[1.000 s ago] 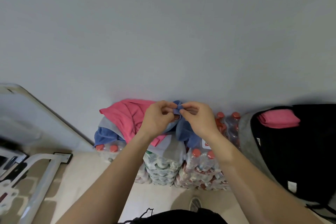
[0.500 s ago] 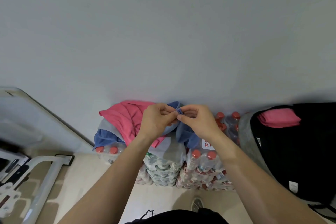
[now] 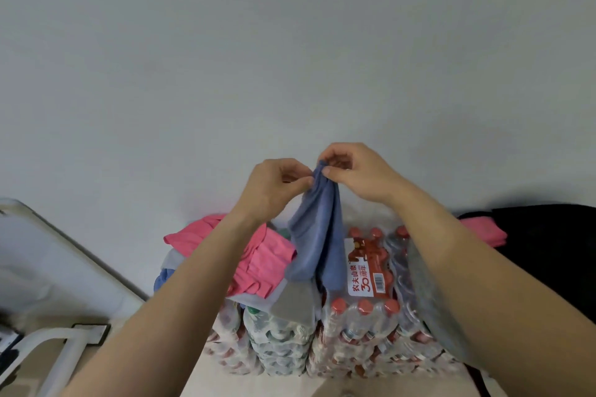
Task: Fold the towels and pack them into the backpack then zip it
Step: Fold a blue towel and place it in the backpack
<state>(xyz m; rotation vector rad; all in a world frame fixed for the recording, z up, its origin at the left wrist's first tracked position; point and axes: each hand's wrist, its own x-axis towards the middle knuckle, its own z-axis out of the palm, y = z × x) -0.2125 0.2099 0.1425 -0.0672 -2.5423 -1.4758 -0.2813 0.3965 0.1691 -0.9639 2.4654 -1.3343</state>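
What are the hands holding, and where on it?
The left hand and right hand both pinch the blue towel at its top edge; the rest hangs down.

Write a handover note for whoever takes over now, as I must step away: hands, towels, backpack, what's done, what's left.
Left hand and right hand each pinch the top edge of the blue towel, held up and hanging unfolded above the water bottle packs.
Unfolded pink towel and grey towel lie heaped on those packs.
Backpack at the right, a folded pink towel at it; whether inside, cannot tell.
Done: one towel folded. Left: fold the blue one and the heap, pack all, zip.
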